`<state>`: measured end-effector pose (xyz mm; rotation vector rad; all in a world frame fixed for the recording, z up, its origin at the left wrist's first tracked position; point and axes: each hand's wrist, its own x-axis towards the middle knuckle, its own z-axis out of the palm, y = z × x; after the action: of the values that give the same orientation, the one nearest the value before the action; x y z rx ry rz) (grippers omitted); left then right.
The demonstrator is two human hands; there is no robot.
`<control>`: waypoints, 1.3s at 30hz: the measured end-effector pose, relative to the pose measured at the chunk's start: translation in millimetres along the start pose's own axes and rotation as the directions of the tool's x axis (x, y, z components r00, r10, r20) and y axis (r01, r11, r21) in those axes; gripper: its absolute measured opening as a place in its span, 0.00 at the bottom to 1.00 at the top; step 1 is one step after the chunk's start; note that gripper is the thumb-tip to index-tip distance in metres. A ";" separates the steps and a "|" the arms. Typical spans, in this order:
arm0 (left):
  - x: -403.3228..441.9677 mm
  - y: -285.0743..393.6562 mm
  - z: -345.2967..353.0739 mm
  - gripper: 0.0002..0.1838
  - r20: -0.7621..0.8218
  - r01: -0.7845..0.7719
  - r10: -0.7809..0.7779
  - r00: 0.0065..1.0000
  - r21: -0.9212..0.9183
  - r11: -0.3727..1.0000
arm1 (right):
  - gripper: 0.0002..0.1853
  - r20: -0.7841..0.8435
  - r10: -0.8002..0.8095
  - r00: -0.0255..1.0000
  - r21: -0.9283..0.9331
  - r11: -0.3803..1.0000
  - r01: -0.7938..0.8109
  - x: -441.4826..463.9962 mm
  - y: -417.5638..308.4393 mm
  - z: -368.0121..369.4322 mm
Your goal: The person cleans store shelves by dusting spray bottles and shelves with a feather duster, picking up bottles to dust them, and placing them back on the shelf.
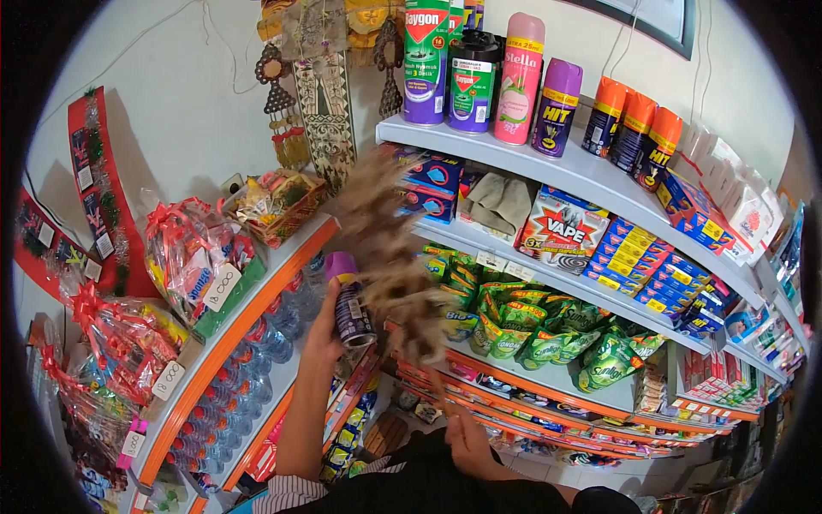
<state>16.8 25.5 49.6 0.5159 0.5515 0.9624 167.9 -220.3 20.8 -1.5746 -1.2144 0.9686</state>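
Note:
A small spray can [353,310] with a purple cap is upright in my left hand [322,321], its fingers wrapped round the can. My right hand [465,439], lower and further right, grips the thin handle of a feather duster. The brown feathers of the duster [398,291] rise in front of the shelves, just right of the can, blurred by motion. On the top shelf [479,144] stand a large green and purple can [425,64], a pink can [519,81], a purple-capped can [556,111] and several orange-capped cans [634,124].
Below the top shelf are boxes, including a VAPE box [562,226], and green pouches [548,343]. At left, wrapped gift parcels [195,257] stand on an orange-edged shelf [184,411] above rows of water bottles [224,403]. A basket [278,206] sits at its upper end.

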 end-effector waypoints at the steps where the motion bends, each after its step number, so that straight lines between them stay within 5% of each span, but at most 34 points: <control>1: 4.0 -0.5 -6.3 0.33 0.015 0.004 -0.004 1.000 -0.015 1.000 | 0.17 -0.064 -0.043 0.997 0.026 0.999 0.045 0.7 6.5 1.8; 4: 14.8 -6.0 -9.3 0.31 0.173 0.071 -0.058 0.983 -0.068 0.995 | 0.16 0.070 0.045 0.996 -0.118 0.992 -0.037 5.8 -2.7 -0.3; 11: 10.8 -9.7 -8.5 0.24 -0.027 0.079 -0.082 0.996 -0.102 0.992 | 0.14 -0.011 -0.035 0.999 0.056 0.998 0.035 0.2 -3.1 -1.7; 14: 13.8 -19.4 -13.6 0.22 0.005 -0.036 0.035 0.999 0.103 0.994 | 0.14 0.121 -0.055 0.991 -0.031 0.998 0.059 4.4 8.1 3.5; 19: 18.3 -15.8 -19.3 0.27 0.130 0.155 -0.145 0.981 -0.074 0.985 | 0.14 -0.005 0.020 1.000 0.115 0.993 -0.019 -0.1 -9.2 -3.4; 23: 6.0 -20.6 13.9 0.26 0.062 0.045 -0.043 0.997 -0.028 0.999 | 0.14 0.151 0.035 0.988 0.010 0.999 -0.037 4.6 4.6 1.7; 25: 13.0 -21.5 4.1 0.27 0.026 0.005 -0.005 1.000 0.013 1.000 | 0.13 -0.026 -0.091 0.995 0.061 0.994 0.093 1.8 -1.2 -3.6; 30: 22.5 -32.6 -2.1 0.24 0.033 -0.072 0.069 0.997 0.106 0.992 | 0.12 0.029 -0.032 0.999 0.027 0.999 0.031 4.5 0.6 -2.3; 32: 13.3 -33.5 5.3 0.25 0.006 -0.057 0.057 0.998 0.037 0.998 | 0.12 0.068 -0.049 0.996 -0.012 0.999 0.050 3.3 -1.7 -3.3; 35: 19.9 -30.5 -6.7 0.27 0.187 0.101 -0.080 0.979 -0.106 0.989 | 0.12 -0.090 -0.077 0.993 -0.025 0.997 0.075 1.3 -4.6 -5.0; 39: -5.9 -26.2 33.9 0.29 -0.013 0.026 -0.025 1.000 0.075 0.997 | 0.13 -0.025 -0.023 0.999 -0.052 0.998 0.022 4.3 2.2 -2.4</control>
<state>51.9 2.4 59.6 0.5697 0.6057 0.9234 171.6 -216.8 19.1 -1.6053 -1.2457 0.9061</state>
